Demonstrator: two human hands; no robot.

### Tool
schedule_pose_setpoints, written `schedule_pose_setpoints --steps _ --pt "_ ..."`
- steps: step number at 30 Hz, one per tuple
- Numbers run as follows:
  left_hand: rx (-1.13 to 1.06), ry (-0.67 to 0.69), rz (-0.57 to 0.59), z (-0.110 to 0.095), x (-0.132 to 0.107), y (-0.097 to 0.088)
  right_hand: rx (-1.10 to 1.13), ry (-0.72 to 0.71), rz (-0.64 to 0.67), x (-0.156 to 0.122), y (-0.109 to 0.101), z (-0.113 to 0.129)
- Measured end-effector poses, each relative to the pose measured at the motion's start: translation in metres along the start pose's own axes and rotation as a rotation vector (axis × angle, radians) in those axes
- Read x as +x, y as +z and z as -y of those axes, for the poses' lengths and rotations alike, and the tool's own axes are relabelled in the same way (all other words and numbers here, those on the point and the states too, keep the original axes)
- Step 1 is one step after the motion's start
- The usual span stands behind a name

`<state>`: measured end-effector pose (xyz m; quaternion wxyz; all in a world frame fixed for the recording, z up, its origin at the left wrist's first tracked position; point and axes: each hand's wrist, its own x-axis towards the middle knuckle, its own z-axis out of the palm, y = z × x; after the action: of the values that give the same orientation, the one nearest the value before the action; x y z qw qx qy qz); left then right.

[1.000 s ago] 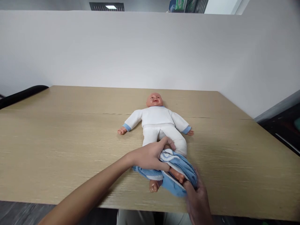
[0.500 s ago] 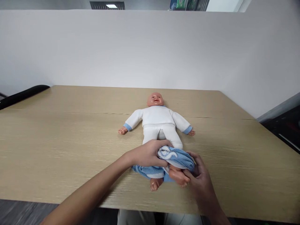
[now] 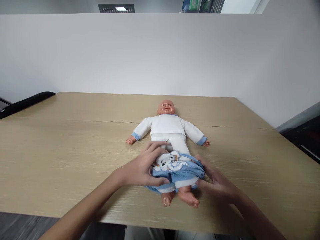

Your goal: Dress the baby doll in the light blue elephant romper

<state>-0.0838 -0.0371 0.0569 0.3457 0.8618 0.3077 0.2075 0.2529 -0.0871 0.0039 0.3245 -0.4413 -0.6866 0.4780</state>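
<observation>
A baby doll (image 3: 168, 126) in a white suit lies on its back on the wooden table (image 3: 62, 150), head away from me, bare feet toward me. A blue garment with a white elephant patch (image 3: 178, 168) is bunched around its legs. My left hand (image 3: 141, 166) grips the garment's left side, thumb below and fingers curled over the top. My right hand (image 3: 212, 178) holds the garment's right side near the doll's knee, fingers pressed into the cloth. Both doll feet stick out below the blue cloth.
A white partition wall (image 3: 160, 53) stands behind the table. A black chair back (image 3: 25, 101) shows at the far left. A dark object (image 3: 305, 140) lies beyond the table's right edge. The table's near edge runs just below the doll's feet.
The blue garment has been drawn up the doll's legs; both feet now poke out and the elephant patch faces up. My right hand moved from below the feet to the garment's right side.
</observation>
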Motion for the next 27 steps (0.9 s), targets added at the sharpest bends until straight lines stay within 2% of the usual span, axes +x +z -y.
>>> schedule_pose_setpoints --steps 3,5,10,13,17,20,23,27 --pt "-0.001 -0.109 -0.034 0.013 -0.016 -0.006 -0.067 -0.014 -0.005 0.002 -0.006 0.001" --pt "-0.056 -0.131 -0.044 0.021 -0.020 -0.007 -0.074 -0.018 -0.008 0.006 -0.011 0.003" --pt "-0.318 -0.041 -0.165 0.043 -0.005 0.007 0.139 -0.011 0.079 0.028 -0.015 0.003" --pt "-0.514 -0.062 -0.258 0.058 0.006 0.020 0.422 0.096 -0.020 0.044 -0.005 -0.007" --pt "-0.547 -0.197 -0.402 0.065 0.001 0.036 0.685 0.250 -0.188 0.052 0.015 -0.019" --pt "-0.626 -0.312 -0.344 0.059 -0.011 0.041 0.725 0.309 -0.291 0.049 0.025 -0.022" --pt "-0.754 -0.369 -0.265 0.053 -0.016 0.044 0.735 0.343 -0.341 0.045 0.031 -0.025" --pt "-0.798 -0.377 -0.306 0.056 -0.011 0.046 0.749 0.377 -0.356 0.045 0.034 -0.029"
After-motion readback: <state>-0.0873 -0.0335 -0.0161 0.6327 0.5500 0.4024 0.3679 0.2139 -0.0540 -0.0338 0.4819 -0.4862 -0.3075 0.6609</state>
